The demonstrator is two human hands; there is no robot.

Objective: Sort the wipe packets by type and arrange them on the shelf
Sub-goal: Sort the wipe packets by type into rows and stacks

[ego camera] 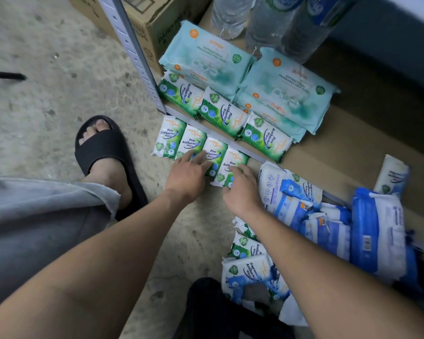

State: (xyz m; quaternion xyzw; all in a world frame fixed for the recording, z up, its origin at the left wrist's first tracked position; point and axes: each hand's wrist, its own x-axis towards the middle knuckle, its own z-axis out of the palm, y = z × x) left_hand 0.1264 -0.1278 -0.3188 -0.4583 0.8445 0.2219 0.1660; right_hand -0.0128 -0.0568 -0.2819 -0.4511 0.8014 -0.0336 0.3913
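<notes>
Nearest, beside the right forearm, a loose heap of blue-and-white wipe packets lies across the grey metal shelf edge. Ahead, the left hand rests with straight fingers on a row of four small green-and-white pine wipe packets on the concrete floor along that edge. The right hand covers the fourth; whether it grips, I cannot tell. Beyond, three matching green packets and large teal packets lie on the brown cardboard-lined shelf, bare to their right.

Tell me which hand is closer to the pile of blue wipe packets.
Right. The right hand lies just beside the blue pile; the left hand rests farther left, on the green pine packets.
</notes>
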